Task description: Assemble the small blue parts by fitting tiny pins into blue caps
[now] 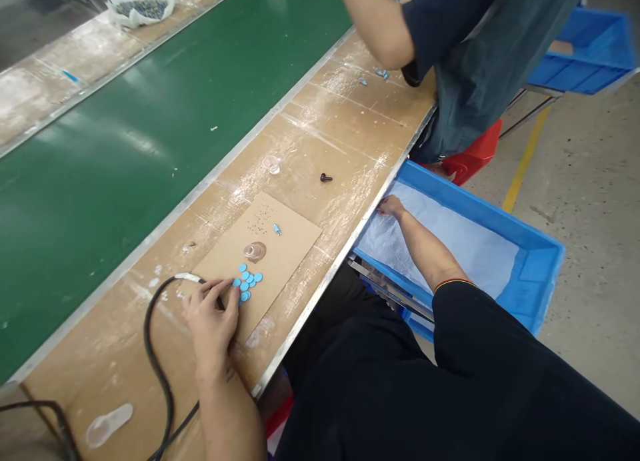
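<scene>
My left hand [213,318] rests on the bench at the near edge of a brown cardboard sheet [285,244]. Its fingers are closed round a thin tool on a black hose [150,341], beside a cluster of several small blue discs [247,282]. A clear round piece [255,251] and a tiny blue part [277,230] lie on the card. My right hand [390,206] reaches down off the bench edge into a blue bin [535,261] lined with white plastic [450,238]; its fingers are hidden at the bin's far corner.
A green conveyor belt [125,134] runs along the left. A small black part [325,177] and a clear cap [271,164] lie on the taped bench. Another person sits on a red stool [475,156] at the far end, with an arm over the bench. More blue bins [590,54] stand behind.
</scene>
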Demonstrator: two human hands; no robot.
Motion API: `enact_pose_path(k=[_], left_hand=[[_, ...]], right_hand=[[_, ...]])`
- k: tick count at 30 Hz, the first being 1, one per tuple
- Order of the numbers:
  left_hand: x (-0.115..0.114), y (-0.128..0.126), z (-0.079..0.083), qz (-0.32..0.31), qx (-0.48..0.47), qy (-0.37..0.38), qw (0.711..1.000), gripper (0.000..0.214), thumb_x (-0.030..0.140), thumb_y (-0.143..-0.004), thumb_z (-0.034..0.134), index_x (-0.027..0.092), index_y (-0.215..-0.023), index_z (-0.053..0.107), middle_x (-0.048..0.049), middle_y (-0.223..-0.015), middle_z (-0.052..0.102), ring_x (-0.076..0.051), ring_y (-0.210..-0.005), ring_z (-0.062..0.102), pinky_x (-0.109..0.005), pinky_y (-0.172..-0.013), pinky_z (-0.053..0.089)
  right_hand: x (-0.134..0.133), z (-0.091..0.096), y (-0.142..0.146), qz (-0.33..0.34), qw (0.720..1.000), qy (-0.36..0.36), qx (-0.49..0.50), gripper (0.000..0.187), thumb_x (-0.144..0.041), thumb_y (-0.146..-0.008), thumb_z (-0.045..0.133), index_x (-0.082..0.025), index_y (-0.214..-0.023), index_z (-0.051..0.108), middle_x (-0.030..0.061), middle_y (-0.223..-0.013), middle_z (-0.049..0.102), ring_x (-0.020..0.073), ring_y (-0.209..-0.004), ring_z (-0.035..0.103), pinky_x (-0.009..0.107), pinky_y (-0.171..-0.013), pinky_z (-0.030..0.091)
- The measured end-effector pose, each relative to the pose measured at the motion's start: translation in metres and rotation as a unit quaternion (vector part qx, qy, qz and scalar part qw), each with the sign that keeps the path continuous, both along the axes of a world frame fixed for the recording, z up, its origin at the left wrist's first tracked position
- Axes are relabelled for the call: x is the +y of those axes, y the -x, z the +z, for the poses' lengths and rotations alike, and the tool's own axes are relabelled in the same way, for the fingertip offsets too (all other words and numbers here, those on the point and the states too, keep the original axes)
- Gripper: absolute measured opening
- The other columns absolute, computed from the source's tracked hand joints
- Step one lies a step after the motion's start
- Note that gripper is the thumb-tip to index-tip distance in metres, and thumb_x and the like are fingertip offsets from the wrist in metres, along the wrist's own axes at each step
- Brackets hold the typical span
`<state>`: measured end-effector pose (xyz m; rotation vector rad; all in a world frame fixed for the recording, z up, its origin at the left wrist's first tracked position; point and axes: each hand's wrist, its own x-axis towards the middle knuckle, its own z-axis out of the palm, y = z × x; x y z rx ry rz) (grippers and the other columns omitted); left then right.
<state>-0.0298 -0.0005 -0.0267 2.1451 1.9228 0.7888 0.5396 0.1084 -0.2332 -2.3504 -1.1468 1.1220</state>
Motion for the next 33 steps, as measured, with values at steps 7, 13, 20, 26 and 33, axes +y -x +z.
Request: enact_pose_path(k=[7, 13, 20, 26, 33], left_hand=[[0.000, -0.001, -0.001, -0.006, 0.007, -0.019, 1.000, 0.034, 0.049, -0.091, 0.061, 0.020, -0.093, 0.079, -0.0135, -0.101, 0.076, -0.032, -0.102, 0.070, -0.055, -0.104, 0.046], [-0.001, -0.001, -0.002, -0.001, 0.008, -0.023, 1.000, 0.036, 0.049, -0.092, 0.060, 0.019, -0.094, 0.080, -0.0149, -0.103, 0.076, -0.032, -0.102, 0.070, -0.056, -0.104, 0.046], [-0.001, -0.002, -0.002, 0.018, 0.000, 0.005, 1.000, 0.035, 0.050, -0.090, 0.061, 0.021, -0.095, 0.080, -0.0135, -0.106, 0.075, -0.033, -0.110, 0.066, -0.056, -0.109, 0.044], [-0.003, -0.003, 0.000, 0.023, -0.017, 0.019, 0.999, 0.033, 0.049, -0.090, 0.061, 0.021, -0.097, 0.079, -0.0133, -0.107, 0.074, -0.032, -0.109, 0.065, -0.056, -0.112, 0.043], [-0.003, -0.005, 0.003, 0.025, -0.016, 0.037, 0.999, 0.032, 0.047, -0.090, 0.062, 0.022, -0.098, 0.079, -0.0150, -0.110, 0.074, -0.033, -0.111, 0.065, -0.056, -0.110, 0.044]], right_hand=[[0.003, -0.002, 0.002, -0.002, 0.999, 0.024, 0.027, 0.031, -0.044, -0.101, 0.069, -0.015, -0.112, 0.070, 0.0048, -0.106, 0.074, 0.0164, -0.090, 0.072, 0.035, -0.081, 0.064], [0.004, 0.001, 0.003, -0.010, 0.997, 0.062, 0.046, 0.029, -0.040, -0.102, 0.069, -0.015, -0.116, 0.069, 0.0055, -0.109, 0.072, 0.0158, -0.090, 0.071, 0.033, -0.079, 0.064], [0.000, 0.001, 0.005, -0.007, 0.997, 0.057, 0.042, 0.030, -0.041, -0.102, 0.069, -0.015, -0.117, 0.069, 0.0056, -0.110, 0.072, 0.0164, -0.091, 0.071, 0.034, -0.079, 0.064], [-0.002, 0.000, 0.005, 0.018, 0.998, 0.052, 0.006, 0.032, -0.042, -0.102, 0.068, -0.015, -0.118, 0.069, 0.0061, -0.112, 0.073, 0.0177, -0.094, 0.072, 0.036, -0.083, 0.064], [-0.016, 0.005, -0.003, 0.082, 0.993, -0.032, -0.076, 0.035, -0.048, -0.102, 0.066, -0.015, -0.113, 0.071, 0.0058, -0.112, 0.075, 0.0204, -0.100, 0.073, 0.041, -0.093, 0.062]])
